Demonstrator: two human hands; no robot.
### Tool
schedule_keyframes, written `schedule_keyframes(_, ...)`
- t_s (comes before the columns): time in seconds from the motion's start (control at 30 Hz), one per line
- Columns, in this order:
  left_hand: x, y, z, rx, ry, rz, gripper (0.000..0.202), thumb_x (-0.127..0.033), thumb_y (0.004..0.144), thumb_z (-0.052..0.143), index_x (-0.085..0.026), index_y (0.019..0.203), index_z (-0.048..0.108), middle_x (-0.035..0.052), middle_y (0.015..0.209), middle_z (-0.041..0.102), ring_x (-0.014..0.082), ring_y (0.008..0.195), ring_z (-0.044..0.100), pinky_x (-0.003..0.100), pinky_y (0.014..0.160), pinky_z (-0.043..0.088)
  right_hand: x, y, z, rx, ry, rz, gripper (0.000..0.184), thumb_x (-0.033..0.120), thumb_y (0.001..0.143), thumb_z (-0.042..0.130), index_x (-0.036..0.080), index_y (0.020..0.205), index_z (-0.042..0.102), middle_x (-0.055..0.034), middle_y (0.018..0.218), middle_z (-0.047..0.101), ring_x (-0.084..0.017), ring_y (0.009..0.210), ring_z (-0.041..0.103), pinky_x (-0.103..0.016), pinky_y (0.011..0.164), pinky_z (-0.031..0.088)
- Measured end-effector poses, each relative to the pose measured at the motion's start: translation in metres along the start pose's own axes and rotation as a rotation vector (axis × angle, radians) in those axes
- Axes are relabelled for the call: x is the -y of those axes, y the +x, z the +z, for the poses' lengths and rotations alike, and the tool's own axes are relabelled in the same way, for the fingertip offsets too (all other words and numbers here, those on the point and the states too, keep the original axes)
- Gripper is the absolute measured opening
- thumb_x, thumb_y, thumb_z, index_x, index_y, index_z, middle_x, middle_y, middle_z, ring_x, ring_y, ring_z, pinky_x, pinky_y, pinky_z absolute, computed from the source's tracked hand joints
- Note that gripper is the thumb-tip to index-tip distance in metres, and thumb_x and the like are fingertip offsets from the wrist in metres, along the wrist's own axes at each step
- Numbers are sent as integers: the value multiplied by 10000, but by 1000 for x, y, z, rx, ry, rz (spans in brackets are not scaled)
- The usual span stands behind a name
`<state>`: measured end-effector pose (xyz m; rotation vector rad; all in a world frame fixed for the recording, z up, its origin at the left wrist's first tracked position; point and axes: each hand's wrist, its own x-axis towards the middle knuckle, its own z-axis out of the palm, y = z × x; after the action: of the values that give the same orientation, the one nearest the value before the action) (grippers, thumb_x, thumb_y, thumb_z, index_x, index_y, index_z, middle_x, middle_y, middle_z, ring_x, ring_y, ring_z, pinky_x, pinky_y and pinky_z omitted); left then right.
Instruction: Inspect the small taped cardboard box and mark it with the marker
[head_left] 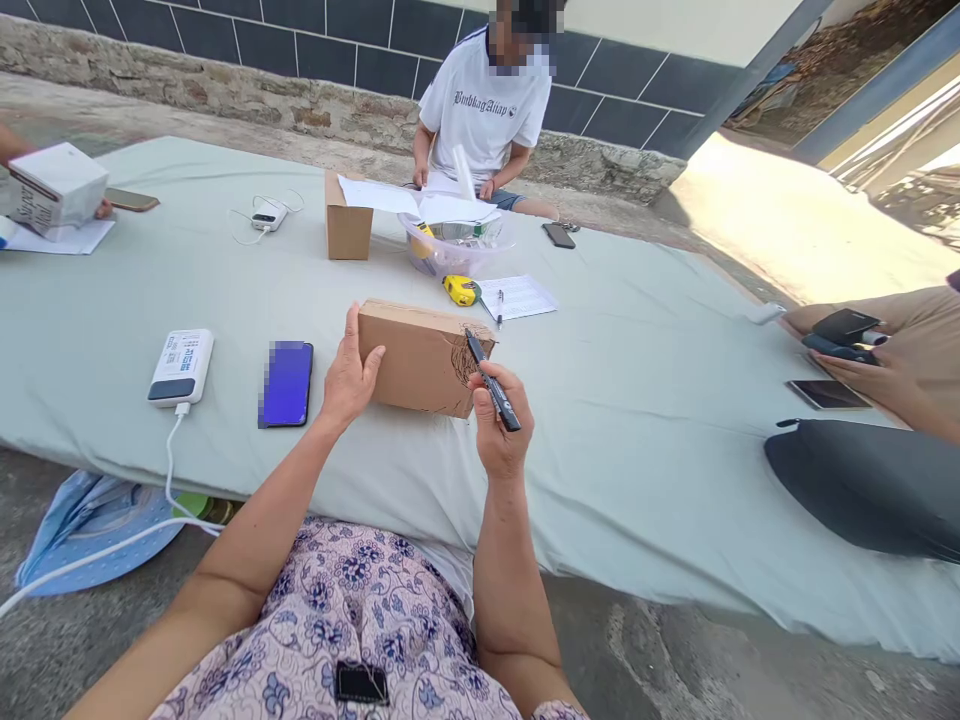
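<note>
A brown cardboard box (412, 365) is tilted up in front of me over the cloth-covered table. My left hand (351, 372) grips its left end, thumb on the near face and fingers toward the back. In my right hand (504, 425) is a black marker pen (496, 390), held between thumb and fingers. The pen's upper end is at the box's top right edge, beside dark scribbled loops drawn on the cardboard. Which end of the pen is the writing tip I cannot tell. Left of the box lies a phone (291, 385) with a blue screen.
A white power bank (181, 368) with a cable lies at left. Beyond the box are a yellow tape measure (461, 290), a paper sheet (529, 297) with pens, a plastic basket (427, 262) and another cardboard box (349, 232). A dark cap (862, 485) lies right. Other people sit around the table.
</note>
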<state>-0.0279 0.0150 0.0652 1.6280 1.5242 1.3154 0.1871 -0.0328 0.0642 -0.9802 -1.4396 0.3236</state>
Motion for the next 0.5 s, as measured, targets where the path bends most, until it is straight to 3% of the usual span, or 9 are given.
schedule_keyframes(0.2, 0, 0, 0, 6, 21, -12, 826, -542, 964, 546, -347, 1642, 114, 76, 1696, 284, 372, 1496, 395, 569, 1210, 334, -8, -17, -6, 22, -23, 99, 246, 421, 949, 604, 240, 1086, 698, -44, 942, 731, -185, 821, 703, -354, 776, 567)
schedule_keyframes(0.4, 4, 0, 2, -9, -27, 1, 820, -535, 955, 568, -384, 1633, 131, 57, 1695, 293, 360, 1498, 394, 563, 1224, 312, -13, -15, -23, -316, -192, 126, 289, 475, 957, 548, 216, 955, 675, 9, 715, 634, -165, 650, 642, -371, 750, 547)
schedule_keyframes(0.5, 5, 0, 2, -6, -35, 9, 824, -542, 951, 574, -391, 1631, 135, 57, 1689, 306, 359, 1487, 410, 561, 1218, 321, -13, -7, -21, -378, -182, 96, 277, 470, 948, 560, 231, 1027, 673, -26, 862, 681, -180, 742, 684, -389, 787, 568)
